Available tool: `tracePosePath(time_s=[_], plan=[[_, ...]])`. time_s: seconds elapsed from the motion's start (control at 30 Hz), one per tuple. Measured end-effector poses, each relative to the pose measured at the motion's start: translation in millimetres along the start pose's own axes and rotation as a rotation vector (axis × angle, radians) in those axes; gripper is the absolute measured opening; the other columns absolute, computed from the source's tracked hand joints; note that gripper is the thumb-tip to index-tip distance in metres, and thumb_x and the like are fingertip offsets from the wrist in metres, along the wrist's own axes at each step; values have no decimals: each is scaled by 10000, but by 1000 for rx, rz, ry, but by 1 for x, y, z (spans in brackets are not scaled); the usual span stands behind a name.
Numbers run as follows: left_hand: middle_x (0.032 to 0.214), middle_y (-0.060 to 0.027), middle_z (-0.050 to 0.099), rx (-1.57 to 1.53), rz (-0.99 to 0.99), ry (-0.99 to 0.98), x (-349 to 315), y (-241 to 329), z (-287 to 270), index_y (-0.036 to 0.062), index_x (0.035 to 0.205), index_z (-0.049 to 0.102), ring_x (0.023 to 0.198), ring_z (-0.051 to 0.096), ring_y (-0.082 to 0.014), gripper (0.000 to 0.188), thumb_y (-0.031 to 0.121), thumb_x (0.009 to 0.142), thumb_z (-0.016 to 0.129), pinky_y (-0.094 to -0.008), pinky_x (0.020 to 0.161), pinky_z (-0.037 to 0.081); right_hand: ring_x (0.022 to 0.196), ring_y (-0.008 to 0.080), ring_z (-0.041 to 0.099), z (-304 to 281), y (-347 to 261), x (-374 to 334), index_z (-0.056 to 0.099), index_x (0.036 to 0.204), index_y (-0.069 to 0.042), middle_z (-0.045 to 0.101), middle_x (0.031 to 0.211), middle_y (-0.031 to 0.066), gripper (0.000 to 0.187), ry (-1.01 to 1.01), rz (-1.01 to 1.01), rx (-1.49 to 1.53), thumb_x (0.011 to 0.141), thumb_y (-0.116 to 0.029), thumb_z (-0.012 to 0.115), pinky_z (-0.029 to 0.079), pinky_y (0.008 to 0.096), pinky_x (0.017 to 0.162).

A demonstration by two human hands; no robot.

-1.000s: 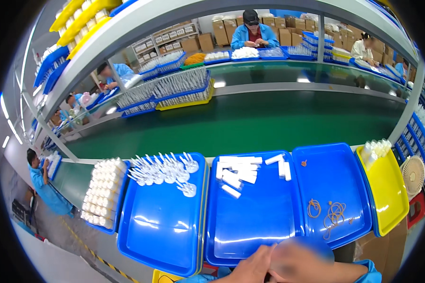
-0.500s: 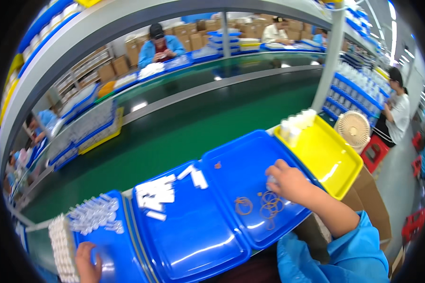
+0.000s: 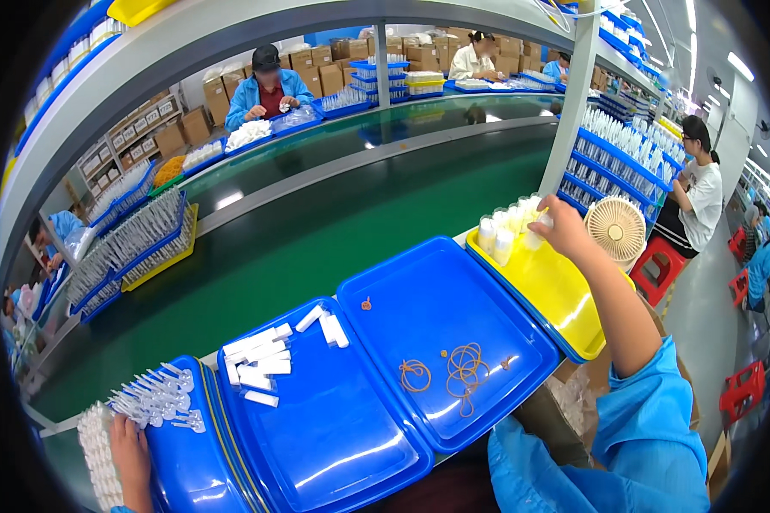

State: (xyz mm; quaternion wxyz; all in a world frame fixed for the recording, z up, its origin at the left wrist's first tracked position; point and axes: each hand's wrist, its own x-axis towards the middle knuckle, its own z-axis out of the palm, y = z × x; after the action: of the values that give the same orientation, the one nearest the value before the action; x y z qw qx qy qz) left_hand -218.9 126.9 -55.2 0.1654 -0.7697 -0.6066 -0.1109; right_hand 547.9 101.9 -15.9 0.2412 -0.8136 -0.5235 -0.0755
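Over the far end of the yellow tray [image 3: 565, 295], my right hand [image 3: 560, 227] is closed on a small white bottle [image 3: 535, 237]. Several similar white bottles [image 3: 503, 244] stand upright beside it. At the lower left, my left hand [image 3: 131, 453] rests against a stack of white pieces [image 3: 100, 453], its fingers stretched out; what lies under the fingertips is hidden. Right of that hand, clear plastic parts with thin stems [image 3: 158, 395] lie in a blue tray [image 3: 198, 466].
A middle blue tray [image 3: 334, 453] holds white rectangular pieces [image 3: 261, 363]. Brown rubber bands [image 3: 464, 369] lie in another blue tray [image 3: 419, 299]. Beyond runs a green conveyor belt [image 3: 316, 231]. A fan [image 3: 616, 231] and a post [image 3: 571, 111] stand at the right. Co-workers sit across the belt.
My right hand has moved from above the rubber bands up and right to the bottles in the yellow tray. My left hand has shifted left and forward, onto the white stack.
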Motion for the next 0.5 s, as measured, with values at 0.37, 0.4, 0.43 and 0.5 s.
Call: tracePosePath(time_s=[0.37, 0.4, 0.43, 0.5], plan=[[722, -131, 515, -239, -78, 96, -19, 4, -35, 0, 742, 524, 593, 532, -267, 174, -74, 598, 586, -328, 515, 424, 929, 356, 573, 30, -5, 4, 560, 1074, -25, 572, 1029, 187, 404, 91, -132, -181, 811, -327, 616, 462, 417, 799], [707, -131, 512, -226, -82, 80, -25, 15, -48, 2, 724, 523, 593, 531, -266, 169, -66, 587, 593, -331, 516, 424, 914, 365, 563, 20, -27, -4, 538, 1087, -36, 531, 1044, 182, 402, 124, -186, -190, 798, -301, 626, 465, 424, 777], [692, -132, 510, -203, -96, 55, -36, 26, -61, 3, 706, 522, 594, 529, -266, 165, -58, 576, 601, -334, 517, 423, 888, 369, 563, 17, -54, -8, 541, 1068, -39, 530, 1016, 179, 370, 118, -224, -148, 782, -253, 639, 468, 427, 762], [683, -140, 514, -145, -65, 53, -53, 41, -70, 13, 683, 523, 616, 533, -299, 174, -17, 545, 624, -364, 539, 429, 915, 356, 558, 14, -100, -17, 542, 1078, -42, 537, 1014, 176, 362, 47, -402, 25, 775, -217, 638, 462, 421, 787]])
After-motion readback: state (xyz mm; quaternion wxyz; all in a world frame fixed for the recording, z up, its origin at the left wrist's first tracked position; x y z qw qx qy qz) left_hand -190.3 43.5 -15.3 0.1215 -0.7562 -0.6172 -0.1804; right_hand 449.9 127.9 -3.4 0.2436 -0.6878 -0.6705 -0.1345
